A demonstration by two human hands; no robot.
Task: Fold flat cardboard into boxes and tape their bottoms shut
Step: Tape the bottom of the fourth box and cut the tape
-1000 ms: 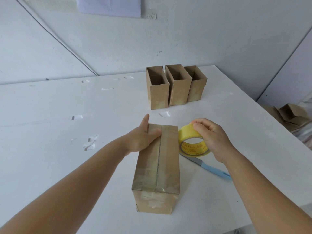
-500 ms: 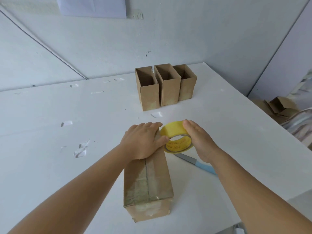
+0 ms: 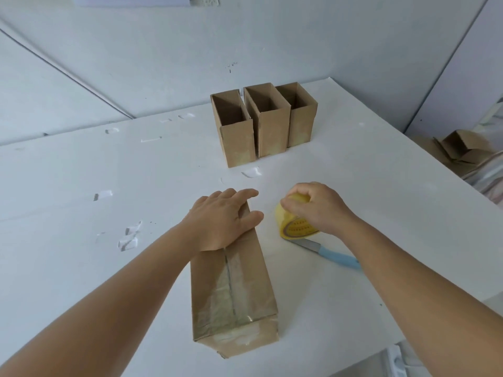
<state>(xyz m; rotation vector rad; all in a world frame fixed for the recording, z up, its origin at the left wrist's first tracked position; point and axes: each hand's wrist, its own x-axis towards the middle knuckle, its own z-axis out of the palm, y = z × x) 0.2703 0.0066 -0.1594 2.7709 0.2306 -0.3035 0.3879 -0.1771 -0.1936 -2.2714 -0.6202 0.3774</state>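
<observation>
A brown cardboard box [image 3: 234, 297] lies upside down on the white table [image 3: 81, 240], its taped bottom seam facing up. My left hand [image 3: 223, 217] presses flat on the far end of that bottom, fingers straight. My right hand [image 3: 318, 206] grips a yellow roll of tape [image 3: 292, 227] just right of the box, low by the table. Three finished boxes [image 3: 261, 123] stand upright in a row at the back.
A blue-handled knife [image 3: 326, 253] lies on the table under my right forearm. Scraps of tape [image 3: 130, 238] dot the table to the left. Loose cardboard [image 3: 462, 146] sits beyond the table's right edge. White walls close the back.
My right hand has moved the tape roll away from the box's far end, to the right and down toward the table. My left hand stays flat on the box.
</observation>
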